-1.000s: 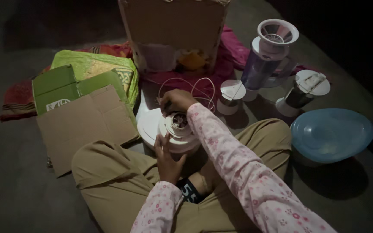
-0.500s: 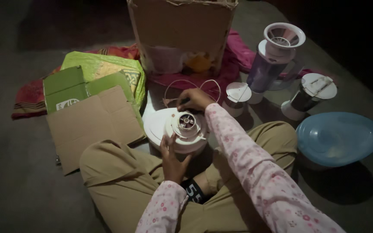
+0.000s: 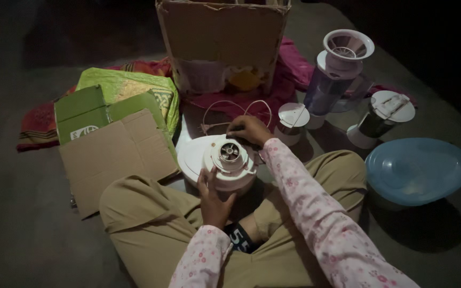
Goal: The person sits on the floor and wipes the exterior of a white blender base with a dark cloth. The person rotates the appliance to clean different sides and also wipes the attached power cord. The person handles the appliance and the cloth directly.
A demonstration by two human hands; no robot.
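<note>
White plastic is what the mixer base (image 3: 221, 162) is made of; it is seen from the head view resting on the floor between the crossed legs of the seated person. The left hand (image 3: 213, 198) is pressed against its near side with the fingers spread. The right hand (image 3: 249, 130) is laid on its far edge with the fingers curled; whether anything is pinched there cannot be told. The hands are kept apart, the round coupling on top left uncovered between them.

A thin white cord (image 3: 235, 113) is looped on the floor just behind the base. Further back an open cardboard box (image 3: 222, 37) is stood on pink cloth (image 3: 289, 66). To the left a flattened sheet of cardboard (image 3: 116, 154) is overlapped by a green carton (image 3: 84, 114). To the right a small jar (image 3: 290, 124), a tall clear jug (image 3: 333, 77), a steel jar (image 3: 380, 118) and a round blue lid (image 3: 417, 169) are set out.

Compared with half a second earlier, the right hand is drawn nearer and lower against the base, while the left is kept in place.
</note>
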